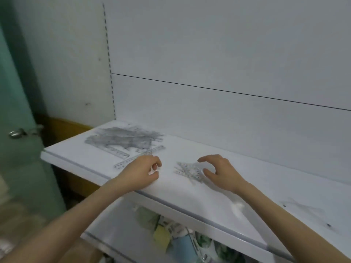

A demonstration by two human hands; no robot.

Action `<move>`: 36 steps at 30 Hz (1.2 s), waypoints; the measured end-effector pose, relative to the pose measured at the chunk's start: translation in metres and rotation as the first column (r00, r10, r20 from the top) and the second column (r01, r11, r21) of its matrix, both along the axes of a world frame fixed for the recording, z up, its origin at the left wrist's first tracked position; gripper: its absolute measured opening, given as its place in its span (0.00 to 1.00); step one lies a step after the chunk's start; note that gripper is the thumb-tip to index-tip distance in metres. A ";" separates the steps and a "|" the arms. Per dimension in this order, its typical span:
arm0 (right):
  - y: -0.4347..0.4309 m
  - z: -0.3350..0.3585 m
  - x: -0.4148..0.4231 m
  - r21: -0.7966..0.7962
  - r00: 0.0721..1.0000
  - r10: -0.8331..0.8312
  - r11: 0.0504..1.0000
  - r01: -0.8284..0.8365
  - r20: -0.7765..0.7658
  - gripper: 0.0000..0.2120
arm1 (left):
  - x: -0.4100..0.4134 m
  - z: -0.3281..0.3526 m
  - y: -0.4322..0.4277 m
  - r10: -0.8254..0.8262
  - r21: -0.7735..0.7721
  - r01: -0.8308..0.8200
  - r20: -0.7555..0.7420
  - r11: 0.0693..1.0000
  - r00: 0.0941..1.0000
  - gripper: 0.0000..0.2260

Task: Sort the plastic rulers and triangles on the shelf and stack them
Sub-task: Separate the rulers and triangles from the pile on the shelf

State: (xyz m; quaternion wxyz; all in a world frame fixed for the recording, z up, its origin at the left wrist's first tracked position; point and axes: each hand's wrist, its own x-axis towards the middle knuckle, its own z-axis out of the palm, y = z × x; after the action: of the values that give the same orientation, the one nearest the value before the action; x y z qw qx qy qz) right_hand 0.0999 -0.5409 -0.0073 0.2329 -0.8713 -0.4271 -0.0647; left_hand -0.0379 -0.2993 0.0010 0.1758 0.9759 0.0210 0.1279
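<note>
A jumbled heap of clear plastic rulers and triangles [123, 138] lies at the far left of the white shelf [190, 194]. Two loose clear rulers [121, 164] stick out of it toward me. A small pile of clear triangles [188, 170] lies near the shelf's middle. My left hand [142, 171] rests on the shelf over the end of a loose ruler, fingers curled; I cannot tell whether it grips anything. My right hand [218, 169] hovers just right of the small pile, fingers spread and curved, holding nothing.
A white back panel [228, 54] rises behind the shelf. A green door with a metal handle [16, 133] stands at the left. A lower shelf holds several coloured packets [171, 234]. Grey smudges [303, 209] mark the shelf's right part.
</note>
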 end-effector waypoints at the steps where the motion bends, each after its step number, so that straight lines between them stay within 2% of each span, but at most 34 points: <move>1: 0.020 0.000 -0.001 0.003 0.999 0.036 0.999 -0.036 -0.004 0.17 | -0.011 0.001 0.017 0.048 -0.003 -0.048 0.007 0.999 0.999 0.07; 5: 0.091 0.002 -0.010 -0.014 0.991 0.132 0.991 -0.132 -0.013 0.17 | -0.052 0.000 0.078 0.214 -0.046 -0.213 0.029 0.976 0.976 0.06; 9: 0.154 0.000 -0.015 -0.044 0.979 0.201 0.978 -0.202 -0.020 0.17 | -0.074 -0.008 0.133 0.291 -0.087 -0.286 0.047 0.954 0.956 0.06; 15: 0.240 0.002 -0.005 -0.048 0.989 0.144 0.988 -0.145 -0.026 0.14 | -0.062 -0.019 0.212 0.319 -0.093 -0.314 0.050 0.945 0.946 0.07; 17: 0.265 0.007 -0.001 -0.077 0.994 0.105 0.992 -0.105 -0.002 0.18 | -0.051 -0.019 0.241 0.305 -0.078 -0.300 0.056 0.951 0.951 0.06; 20: 0.297 0.009 0.004 -0.167 0.996 0.072 0.984 -0.061 0.057 0.23 | -0.031 -0.019 0.282 0.266 -0.069 -0.261 0.077 0.963 0.961 0.07; 23: 0.316 0.006 0.005 -0.209 0.993 0.032 0.978 -0.009 0.109 0.21 | -0.008 -0.018 0.308 0.184 -0.039 -0.182 0.064 0.982 0.981 0.07; 25: 0.321 0.004 0.005 -0.179 0.994 0.019 0.984 0.000 0.109 0.13 | 0.008 -0.018 0.318 0.122 -0.036 -0.120 0.056 0.992 0.991 0.08; 27: 0.321 0.005 0.002 -0.151 0.995 0.024 0.989 -0.009 0.099 0.11 | 0.023 -0.020 0.324 0.060 -0.067 -0.055 0.080 0.996 0.995 0.11; 29: 0.318 0.008 0.001 -0.109 0.994 0.007 0.994 0.006 0.113 0.10 | 0.035 -0.020 0.321 -0.011 -0.121 0.018 0.056 0.992 0.998 0.23; 31: 0.313 0.010 0.002 -0.037 0.986 -0.003 0.999 0.009 0.166 0.15 | 0.044 -0.018 0.310 -0.099 -0.135 0.094 -0.033 0.986 0.994 0.32; 33: 0.304 0.009 0.002 0.054 0.980 -0.026 0.998 0.015 0.198 0.21 | 0.052 -0.016 0.298 -0.187 -0.050 0.183 -0.110 0.982 0.976 0.38; 35: 0.293 0.010 0.002 0.154 0.981 -0.051 0.988 0.022 0.186 0.23 | 0.057 -0.014 0.292 -0.230 0.073 0.243 -0.159 0.967 0.960 0.40; 36: 0.288 0.011 0.001 0.184 0.983 -0.058 0.983 0.025 0.177 0.24 | 0.059 -0.013 0.292 -0.239 0.088 0.255 -0.159 0.963 0.958 0.37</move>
State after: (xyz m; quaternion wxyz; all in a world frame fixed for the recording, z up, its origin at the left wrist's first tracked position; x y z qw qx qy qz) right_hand 0.1011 -0.2524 0.0038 0.2699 -0.8457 -0.4206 -0.1872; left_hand 0.0212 -0.0076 -0.0124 0.1353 0.9856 -0.0954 0.0335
